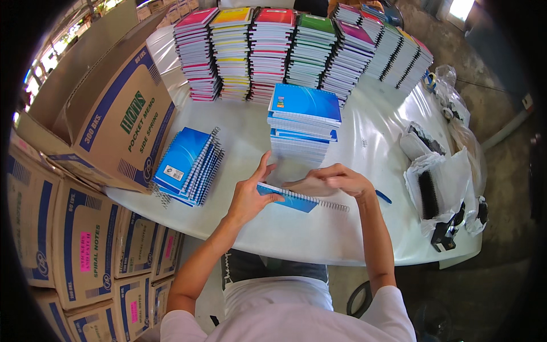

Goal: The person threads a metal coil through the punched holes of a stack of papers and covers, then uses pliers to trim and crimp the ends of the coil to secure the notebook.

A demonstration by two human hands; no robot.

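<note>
One blue notebook (299,203), long axis slanting down rightward, left grip (249,195) clamped on it, right grip (348,180) unclear

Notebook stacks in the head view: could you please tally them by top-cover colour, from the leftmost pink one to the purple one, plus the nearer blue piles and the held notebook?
Pink stack: 1
Yellow stack: 1
Red stack: 1
Green stack: 1
Purple stack: 1
Blue piles (middle pile, left pile): 2
Blue notebook in the left hand: 1
Total: 8
</note>
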